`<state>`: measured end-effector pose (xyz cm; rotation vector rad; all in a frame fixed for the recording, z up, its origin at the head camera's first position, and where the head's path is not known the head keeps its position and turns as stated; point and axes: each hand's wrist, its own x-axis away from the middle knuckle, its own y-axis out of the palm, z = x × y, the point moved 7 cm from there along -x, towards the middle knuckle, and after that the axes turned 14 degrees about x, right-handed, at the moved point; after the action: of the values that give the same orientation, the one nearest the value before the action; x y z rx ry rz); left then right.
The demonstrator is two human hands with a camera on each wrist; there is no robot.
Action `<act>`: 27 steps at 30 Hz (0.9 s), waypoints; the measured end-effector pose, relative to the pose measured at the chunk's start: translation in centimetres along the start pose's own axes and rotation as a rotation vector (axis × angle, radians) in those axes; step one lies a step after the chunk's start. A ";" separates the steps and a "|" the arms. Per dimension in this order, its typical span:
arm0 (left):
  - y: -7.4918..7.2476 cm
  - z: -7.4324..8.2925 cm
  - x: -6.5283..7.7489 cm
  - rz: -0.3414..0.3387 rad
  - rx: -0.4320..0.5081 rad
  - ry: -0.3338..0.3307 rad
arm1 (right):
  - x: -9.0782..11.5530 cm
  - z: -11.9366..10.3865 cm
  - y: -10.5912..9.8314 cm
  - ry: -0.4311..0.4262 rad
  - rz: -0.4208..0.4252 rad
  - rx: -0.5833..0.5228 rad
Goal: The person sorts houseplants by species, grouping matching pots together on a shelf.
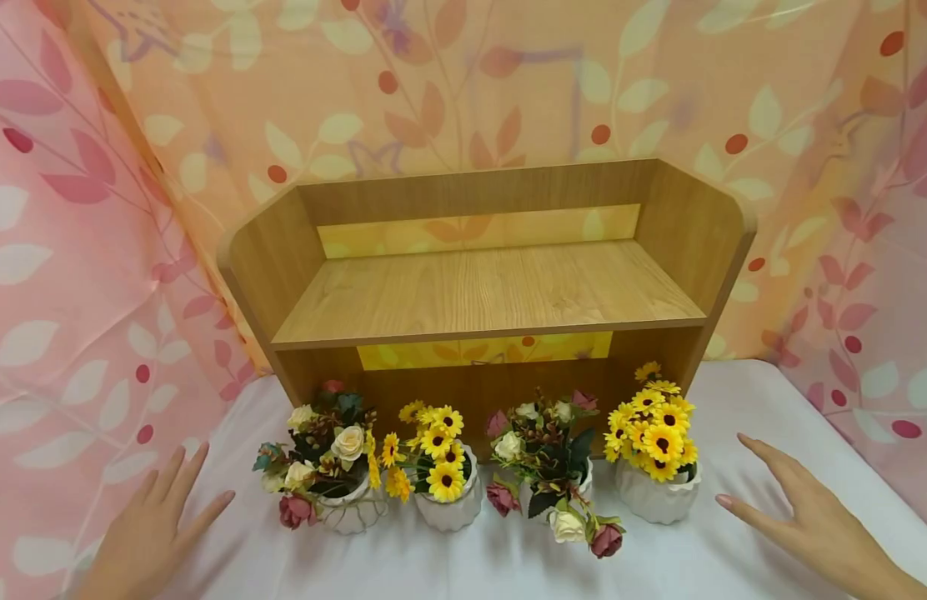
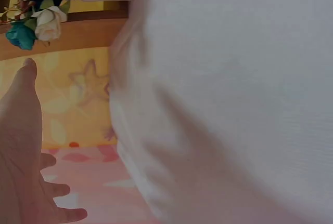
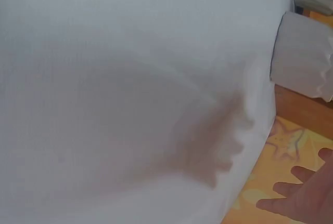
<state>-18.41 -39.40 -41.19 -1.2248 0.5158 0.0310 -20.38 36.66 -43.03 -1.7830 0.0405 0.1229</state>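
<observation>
My left hand [image 1: 152, 521] hovers at the left of the table, fingers spread and holding nothing. Nearest to it is a white pot of mixed roses [image 1: 348, 446], cream, pink and teal. Over at the right, my right hand [image 1: 816, 512] is spread too, thumb and forefinger toward a white pot [image 1: 658, 500] of yellow sunflowers [image 1: 662, 442]. Between these stand a second potted sunflower bunch [image 1: 444, 487] and a second rose arrangement [image 1: 546, 458], whose blooms hang over its pot. In the right wrist view the fingers [image 3: 286, 188] are apart from a white pot [image 3: 302, 55].
Behind the row of pots stands a two-tier wooden shelf [image 1: 486, 287] with raised sides and a slotted back. White cloth [image 1: 276, 558] covers the table. Patterned curtains [image 1: 463, 92] close off the back and both sides.
</observation>
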 end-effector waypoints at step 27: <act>-4.7 4.6 -7.5 0.037 0.518 -0.292 | -0.5 -5.6 2.9 0.007 0.034 -0.284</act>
<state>-22.02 -35.00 -32.98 -0.6877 0.2653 0.0996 -20.81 30.59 -44.62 -2.0673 0.0611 0.1526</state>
